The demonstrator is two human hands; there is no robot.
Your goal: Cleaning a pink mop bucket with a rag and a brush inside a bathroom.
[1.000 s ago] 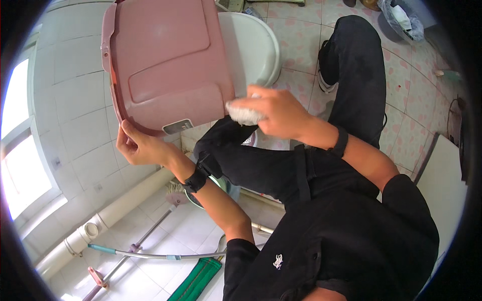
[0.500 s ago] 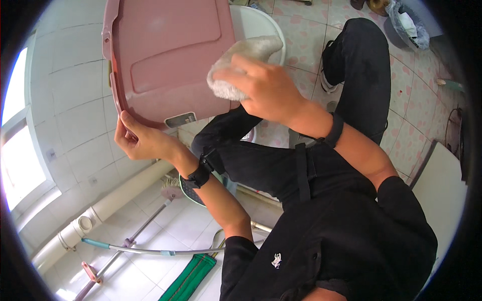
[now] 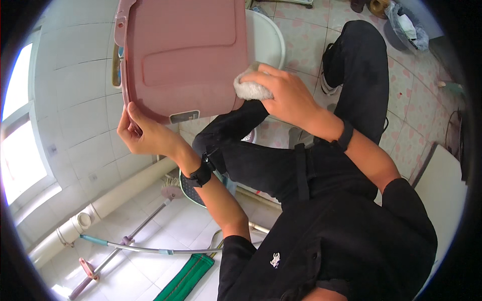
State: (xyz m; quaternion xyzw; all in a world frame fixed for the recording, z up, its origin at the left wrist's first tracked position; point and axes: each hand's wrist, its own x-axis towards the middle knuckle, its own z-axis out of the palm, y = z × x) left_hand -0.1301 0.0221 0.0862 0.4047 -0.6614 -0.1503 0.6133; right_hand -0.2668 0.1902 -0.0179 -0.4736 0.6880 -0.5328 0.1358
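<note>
1. A person's left hand [image 3: 145,134] gripped the lower edge of a pink plastic lid [image 3: 183,55], holding it raised before a tiled wall [image 3: 75,100].
2. The right hand [image 3: 286,95] clenched a white cloth [image 3: 251,89], pressed against the lid's lower right corner.
3. A white basin [image 3: 266,40] sat behind the lid, partly hidden.
4. Below, a mop [image 3: 150,210] and a green strap [image 3: 186,276] lay on the pale floor near a white pipe [image 3: 120,193].

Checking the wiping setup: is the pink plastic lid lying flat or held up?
Held up. The left hand grips the pink plastic lid at its edge, nothing beneath it.
</note>
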